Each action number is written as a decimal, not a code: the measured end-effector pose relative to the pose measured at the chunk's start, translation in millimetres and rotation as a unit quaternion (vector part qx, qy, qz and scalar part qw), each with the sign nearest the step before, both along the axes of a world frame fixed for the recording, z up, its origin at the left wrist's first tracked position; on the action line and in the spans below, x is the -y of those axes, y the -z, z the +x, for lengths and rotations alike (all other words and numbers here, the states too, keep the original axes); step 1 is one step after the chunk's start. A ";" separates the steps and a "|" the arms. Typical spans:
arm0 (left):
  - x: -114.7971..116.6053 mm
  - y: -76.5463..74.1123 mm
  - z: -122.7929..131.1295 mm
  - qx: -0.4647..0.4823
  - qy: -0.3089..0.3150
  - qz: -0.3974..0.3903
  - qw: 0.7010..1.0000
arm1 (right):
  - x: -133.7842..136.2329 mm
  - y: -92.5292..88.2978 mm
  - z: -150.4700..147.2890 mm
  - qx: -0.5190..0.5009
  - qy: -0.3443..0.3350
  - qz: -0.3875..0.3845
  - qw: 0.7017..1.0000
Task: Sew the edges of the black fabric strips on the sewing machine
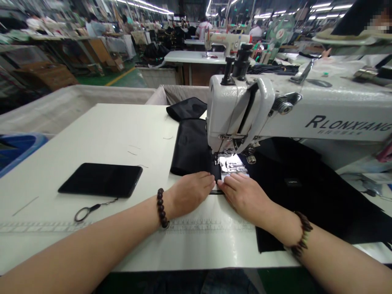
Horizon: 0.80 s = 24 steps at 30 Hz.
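Note:
A white industrial sewing machine (297, 110) stands over the table, its lit metal plate (232, 164) below the needle area. Under its head lies a folded black fabric piece (192, 145), reaching toward me in a narrow strip. My left hand (188, 194) is closed at the strip's near end, fingertips together on the fabric. Close on the other side, my right hand (245, 198) pinches the same strip, its fingers by the metal plate. Both palms face down, and the fingertips partly hide the edge. Another large black fabric piece (306, 192) spreads out beneath my right forearm.
A black phone (101, 179) with a ring strap (82, 213) lies on the white table (122, 134) to the left. A printed ruler scale (208, 226) runs along the front. Fabric-lined bins (122, 94) border the far side; a blue tub (23, 151) stands left. People work farther back.

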<state>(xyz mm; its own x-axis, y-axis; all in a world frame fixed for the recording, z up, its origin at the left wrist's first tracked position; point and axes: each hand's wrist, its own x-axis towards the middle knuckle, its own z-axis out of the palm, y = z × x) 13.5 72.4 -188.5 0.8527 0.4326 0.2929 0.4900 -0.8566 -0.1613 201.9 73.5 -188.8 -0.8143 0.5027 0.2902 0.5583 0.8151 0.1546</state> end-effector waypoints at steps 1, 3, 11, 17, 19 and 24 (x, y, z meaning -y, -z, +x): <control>-3.4 0.3 -0.9 -0.011 -0.004 -0.003 1.000 | -1.6 0.7 -0.3 -0.003 0.013 -0.003 1.000; -10.4 0.0 -1.9 -0.032 -0.017 -0.020 0.999 | -4.6 1.8 -1.3 -0.006 0.038 -0.019 0.999; -33.5 -0.6 0.8 -0.055 -0.071 -0.093 0.992 | -9.1 5.9 -2.6 -0.015 0.081 -0.061 0.995; -46.0 -0.2 0.0 -0.038 -0.089 -0.103 0.990 | -7.7 3.6 -3.1 -0.013 0.100 -0.101 0.990; -49.4 -0.1 -0.1 -0.034 -0.095 -0.108 0.989 | -7.3 1.8 -3.8 -0.014 0.107 -0.112 0.988; -54.3 2.9 -0.1 -0.028 -0.106 -0.118 0.987 | -7.3 0.9 -5.1 -0.019 0.117 -0.124 0.985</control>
